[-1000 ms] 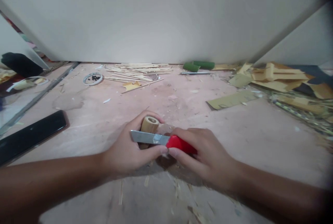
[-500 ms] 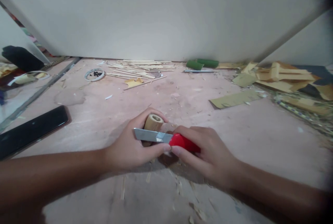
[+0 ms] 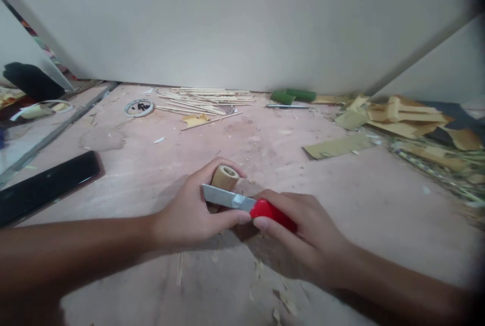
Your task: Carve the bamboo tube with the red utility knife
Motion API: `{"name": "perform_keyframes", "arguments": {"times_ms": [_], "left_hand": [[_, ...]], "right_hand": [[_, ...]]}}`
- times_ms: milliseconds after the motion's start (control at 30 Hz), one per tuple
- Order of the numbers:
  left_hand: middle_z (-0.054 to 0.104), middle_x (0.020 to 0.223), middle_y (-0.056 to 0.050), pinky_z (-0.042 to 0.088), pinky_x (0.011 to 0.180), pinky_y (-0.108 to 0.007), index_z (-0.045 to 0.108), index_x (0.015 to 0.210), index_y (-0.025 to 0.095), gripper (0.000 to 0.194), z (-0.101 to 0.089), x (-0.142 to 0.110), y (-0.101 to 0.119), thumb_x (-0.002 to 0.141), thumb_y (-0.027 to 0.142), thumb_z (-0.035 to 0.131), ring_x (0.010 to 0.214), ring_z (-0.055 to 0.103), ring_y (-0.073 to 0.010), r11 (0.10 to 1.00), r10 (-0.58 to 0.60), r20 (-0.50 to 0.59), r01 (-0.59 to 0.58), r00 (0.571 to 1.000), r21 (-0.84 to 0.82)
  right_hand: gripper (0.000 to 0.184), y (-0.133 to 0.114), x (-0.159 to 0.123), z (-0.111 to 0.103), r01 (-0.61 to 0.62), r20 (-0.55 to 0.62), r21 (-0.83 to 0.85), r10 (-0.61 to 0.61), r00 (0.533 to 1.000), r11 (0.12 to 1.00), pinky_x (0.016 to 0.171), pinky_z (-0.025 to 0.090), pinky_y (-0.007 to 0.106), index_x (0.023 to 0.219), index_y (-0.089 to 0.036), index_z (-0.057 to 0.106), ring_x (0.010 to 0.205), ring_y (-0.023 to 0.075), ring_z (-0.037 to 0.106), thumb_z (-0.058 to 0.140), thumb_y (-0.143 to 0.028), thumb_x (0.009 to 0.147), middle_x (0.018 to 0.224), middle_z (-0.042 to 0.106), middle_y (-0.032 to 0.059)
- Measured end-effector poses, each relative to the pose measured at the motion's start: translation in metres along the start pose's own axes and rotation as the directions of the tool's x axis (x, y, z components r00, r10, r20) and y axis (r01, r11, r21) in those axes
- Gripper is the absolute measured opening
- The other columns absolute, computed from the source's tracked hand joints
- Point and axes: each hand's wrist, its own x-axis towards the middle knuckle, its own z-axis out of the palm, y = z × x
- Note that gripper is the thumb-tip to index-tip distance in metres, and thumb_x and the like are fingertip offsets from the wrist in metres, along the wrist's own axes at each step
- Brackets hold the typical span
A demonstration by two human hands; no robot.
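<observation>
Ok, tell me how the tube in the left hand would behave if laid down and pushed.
The tube would probably roll, since its outside looks round. It is likely stiff: the wall looks thick around the hole. That hole suggests it may be fairly light.

A single head-worn camera looked forward and steeply down.
It sat above and on the near side of a short, hollow, tan cylindrical tube, close enough to cover the bare left hand and bare right hand around and beside that tube. It faced across a flat, pinkish, shavings-strewn work surface to a broad, smooth, pale grey panel standing beyond the tube.
</observation>
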Motion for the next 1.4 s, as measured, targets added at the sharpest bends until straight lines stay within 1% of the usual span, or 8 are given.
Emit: {"name": "perform_keyframes", "arguments": {"times_ms": [167,400,567,733,800,933,1133,1400], "left_hand": [[0.065,0.081,0.006,0.048,0.067,-0.02,0.059,0.098,0.022,0.04,0.001,0.0,-0.002,0.074,0.024,0.091,0.074,0.06,-0.0104,0.999,-0.051,-0.009,0.051,0.999,-0.002],[0.058,0.069,0.008,0.042,0.059,-0.02,0.054,0.081,0.019,0.042,0.007,-0.001,-0.002,0.067,0.024,0.094,0.065,0.051,-0.0094,0.988,-0.154,-0.07,0.152,0.986,-0.033],[0.057,0.065,0.007,0.041,0.055,-0.019,0.053,0.074,0.019,0.039,0.013,0.001,0.001,0.068,0.021,0.092,0.062,0.052,-0.0101,0.982,-0.189,-0.203,0.179,0.961,-0.067],[0.06,0.066,0.005,0.044,0.055,-0.021,0.056,0.073,0.019,0.038,0.016,0.001,0.001,0.067,0.024,0.093,0.063,0.056,-0.0123,0.981,-0.194,-0.226,0.186,0.955,-0.056],[0.056,0.063,0.006,0.042,0.054,-0.021,0.054,0.069,0.019,0.038,0.015,0.001,0.001,0.071,0.029,0.091,0.06,0.052,-0.0112,0.985,-0.171,-0.245,0.168,0.954,-0.031],[0.044,0.057,0.006,0.033,0.05,-0.022,0.047,0.06,0.018,0.045,0.011,0.0,-0.001,0.081,0.037,0.083,0.054,0.04,-0.0088,0.99,-0.11,-0.301,0.131,0.947,0.052],[0.051,0.064,0.006,0.037,0.052,-0.022,0.057,0.079,0.019,0.027,0.002,-0.002,-0.003,0.088,0.034,0.078,0.055,0.043,-0.0088,0.994,-0.109,-0.085,0.107,0.99,-0.034],[0.059,0.082,0.002,0.047,0.065,-0.024,0.054,0.1,0.022,0.029,-0.003,-0.004,-0.004,0.086,0.03,0.079,0.072,0.057,-0.0138,0.998,-0.016,0.037,0.018,0.999,-0.054]], "right_hand": [[0.035,0.002,-0.001,0.001,0.005,-0.007,-0.001,-0.005,1.0,1.0,0.063,0.034,0.028,0.087,-0.021,0.062,0.065,0.0159,0.056,0.048,-0.046,0.108,0.072,0.062,-0.0008],[0.033,0.003,-0.003,0.001,0.013,-0.063,0.004,-0.013,0.998,1.0,0.059,0.033,0.026,0.084,-0.021,0.061,0.061,0.014,0.056,0.053,-0.045,0.106,0.07,0.064,-0.002],[0.034,0.0,-0.002,0.001,-0.06,-0.087,0.058,0.065,0.994,0.997,0.061,0.038,0.027,0.09,-0.022,0.065,0.064,0.0155,0.061,0.051,-0.048,0.106,0.074,0.069,-0.001],[0.027,0.0,-0.002,0.003,-0.059,-0.109,0.121,0.073,0.991,0.991,0.062,0.042,0.027,0.095,-0.023,0.067,0.066,0.0161,0.063,0.056,-0.046,0.104,0.077,0.072,-0.0015],[0.029,0.002,-0.001,0.004,-0.073,-0.155,0.14,0.095,0.983,0.987,0.059,0.041,0.026,0.09,-0.023,0.064,0.064,0.0157,0.061,0.055,-0.046,0.104,0.074,0.069,-0.0018],[0.035,0.007,0.004,0.001,-0.126,-0.363,0.207,0.196,0.911,0.97,0.054,0.039,0.026,0.079,-0.023,0.052,0.06,0.0148,0.053,0.049,-0.044,0.106,0.067,0.058,-0.0027],[0.027,0.006,0.002,-0.003,-0.06,-0.141,0.194,0.089,0.986,0.979,0.061,0.043,0.027,0.092,-0.022,0.061,0.065,0.0157,0.06,0.053,-0.045,0.105,0.075,0.067,-0.0015],[0.03,0.004,0.002,-0.003,-0.011,-0.057,0.099,0.017,0.998,0.995,0.06,0.039,0.026,0.089,-0.021,0.064,0.062,0.0147,0.058,0.056,-0.046,0.104,0.073,0.067,-0.0009]]}}
